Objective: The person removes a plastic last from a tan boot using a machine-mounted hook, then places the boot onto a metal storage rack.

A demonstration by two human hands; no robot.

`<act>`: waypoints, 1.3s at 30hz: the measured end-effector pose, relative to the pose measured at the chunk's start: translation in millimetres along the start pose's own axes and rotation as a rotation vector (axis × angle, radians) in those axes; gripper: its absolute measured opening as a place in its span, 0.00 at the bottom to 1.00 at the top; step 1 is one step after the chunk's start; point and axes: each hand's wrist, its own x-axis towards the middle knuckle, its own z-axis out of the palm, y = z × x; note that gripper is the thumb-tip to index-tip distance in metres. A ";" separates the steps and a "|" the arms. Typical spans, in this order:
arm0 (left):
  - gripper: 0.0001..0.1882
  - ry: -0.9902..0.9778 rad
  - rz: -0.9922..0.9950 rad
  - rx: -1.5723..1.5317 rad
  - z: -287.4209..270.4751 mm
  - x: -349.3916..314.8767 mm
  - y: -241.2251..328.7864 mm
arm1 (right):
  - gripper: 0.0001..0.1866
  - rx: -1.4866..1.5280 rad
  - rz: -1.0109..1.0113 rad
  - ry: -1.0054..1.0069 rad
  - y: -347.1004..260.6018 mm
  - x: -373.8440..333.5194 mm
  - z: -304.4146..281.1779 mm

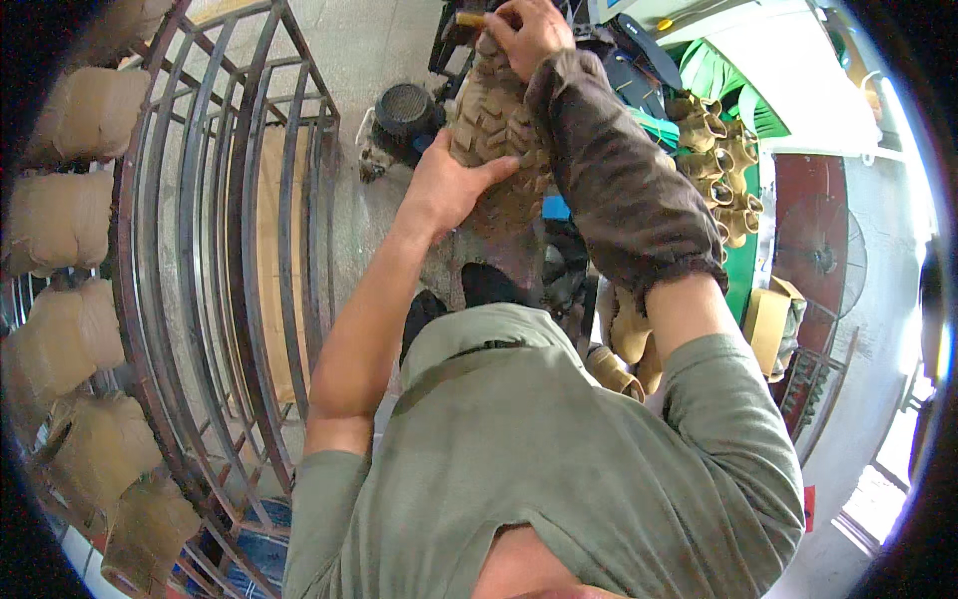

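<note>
A tan boot with a deep-lugged sole stands out in front of me, its tread turned up toward me. My left hand grips its near end, the thumb lying across the tread and the fingers round the left side. At the far end my right hand is closed, with fingertips at a short yellowish stick-like piece; its full shape is hidden. A dark brown sleeve cover wraps my right forearm and hides part of the boot's right side.
A dark motor sits on the floor left of the boot. Metal rack bars run along my left, with tan boots beyond. At right, several tan boots stand on a green surface, near a cardboard box.
</note>
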 end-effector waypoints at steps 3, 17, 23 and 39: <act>0.36 0.015 0.082 0.153 0.0 -4.4 -27.1 | 0.16 -0.007 -0.228 0.115 22.5 -23.8 9.8; 0.39 -0.125 0.087 -0.005 -24.0 -16.1 -49.6 | 0.14 -0.015 -0.246 0.216 -17.0 -58.6 7.4; 0.40 -0.123 0.150 -0.095 -21.0 -18.4 -61.2 | 0.20 -0.027 -0.273 0.199 -44.2 -82.1 -17.6; 0.46 0.255 0.683 0.547 2.0 -88.9 -224.9 | 0.35 0.230 -0.128 -0.065 -57.1 -254.3 -83.3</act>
